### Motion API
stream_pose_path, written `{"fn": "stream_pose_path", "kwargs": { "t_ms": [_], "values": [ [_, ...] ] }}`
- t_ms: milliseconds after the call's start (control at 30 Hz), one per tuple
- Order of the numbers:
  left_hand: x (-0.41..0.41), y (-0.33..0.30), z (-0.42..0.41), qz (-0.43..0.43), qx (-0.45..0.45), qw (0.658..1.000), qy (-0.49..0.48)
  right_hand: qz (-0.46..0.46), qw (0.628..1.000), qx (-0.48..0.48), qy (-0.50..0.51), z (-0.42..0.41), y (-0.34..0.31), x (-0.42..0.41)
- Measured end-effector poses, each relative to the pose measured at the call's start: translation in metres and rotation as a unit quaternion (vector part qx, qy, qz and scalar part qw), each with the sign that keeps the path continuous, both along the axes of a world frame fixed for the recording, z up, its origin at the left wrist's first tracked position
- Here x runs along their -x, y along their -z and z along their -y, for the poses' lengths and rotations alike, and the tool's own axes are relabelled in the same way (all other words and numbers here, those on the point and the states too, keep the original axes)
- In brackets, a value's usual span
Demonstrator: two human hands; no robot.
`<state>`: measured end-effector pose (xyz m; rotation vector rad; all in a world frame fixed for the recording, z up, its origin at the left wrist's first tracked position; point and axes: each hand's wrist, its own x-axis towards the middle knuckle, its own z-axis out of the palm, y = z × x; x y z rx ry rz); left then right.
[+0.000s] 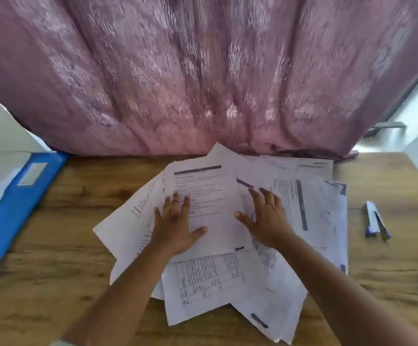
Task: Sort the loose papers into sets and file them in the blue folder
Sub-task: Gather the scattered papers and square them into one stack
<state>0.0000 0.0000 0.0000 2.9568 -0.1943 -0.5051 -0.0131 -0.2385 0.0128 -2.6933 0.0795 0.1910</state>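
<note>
The blue folder lies closed left of the papers on the surface. Left hand and right hand press flat on the papers, fingers spread, gripping nothing.

Head camera looks steeply down, close over the wooden table

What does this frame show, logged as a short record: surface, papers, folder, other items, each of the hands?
surface: brown wood-grain table
papers: loose white printed sheets, overlapping in a messy spread at the table's centre
folder: blue flat folder at the left edge, away from the spread
other item: white and dark stapler, right of the sheets
left hand: flat on the top sheet
right hand: fingers spread on the sheets
backdrop: pink patterned curtain
</note>
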Motion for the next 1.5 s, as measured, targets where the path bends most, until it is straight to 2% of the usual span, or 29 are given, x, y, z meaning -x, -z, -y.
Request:
{"fn": "stream_pose_path", "kwargs": {
  "t_ms": [100, 267, 467, 700, 833, 967, 1033, 1167, 1233, 1333, 1433, 1500],
  "values": [
    [0.015, 0.022, -0.008, 0.012, 0.026, 0.999, -0.041, 0.022, 1.0, 0.0, -0.004, -0.007, 0.023, -0.004],
    [0.021, 0.026, -0.015, 0.105, 0.076, 0.991, -0.037, 0.047, 0.997, -0.067, -0.009, -0.006, 0.036, -0.019],
    [0.047, 0.04, -0.03, 0.208, 0.098, 0.973, -0.032, 0.09, 0.995, -0.035, -0.035, 0.003, 0.043, -0.025],
    [0.064, 0.037, -0.032, 0.221, 0.107, 0.969, -0.022, 0.113, 0.993, -0.026, -0.025, 0.002, 0.043, -0.023],
    [0.058, 0.038, -0.04, 0.196, 0.145, 0.97, -0.023, 0.084, 0.989, -0.118, 0.03, -0.003, 0.031, -0.015],
    [0.044, 0.034, -0.051, 0.189, 0.209, 0.958, -0.045, 0.102, 0.954, -0.258, 0.118, 0.003, 0.012, 0.001],
    [0.04, 0.029, -0.06, 0.193, 0.263, 0.942, -0.081, 0.142, 0.927, -0.315, 0.143, 0.003, -0.001, 0.017],
    [0.044, 0.02, -0.072, 0.204, 0.394, 0.883, -0.155, 0.256, 0.876, -0.349, 0.215, 0.002, -0.008, 0.045],
    [0.051, 0.023, -0.077, 0.193, 0.447, 0.852, -0.195, 0.256, 0.828, -0.433, 0.249, -0.004, 0.0, 0.052],
    [0.056, 0.031, -0.082, 0.19, 0.532, 0.795, -0.223, 0.2, 0.755, -0.569, 0.257, -0.021, 0.008, 0.062],
    [0.054, 0.028, -0.084, 0.178, 0.572, 0.764, -0.238, 0.21, 0.744, -0.583, 0.248, -0.026, 0.014, 0.059],
    [0.051, 0.022, -0.083, 0.183, 0.554, 0.772, -0.251, 0.244, 0.785, -0.511, 0.251, -0.023, 0.017, 0.055]
  ]
}}
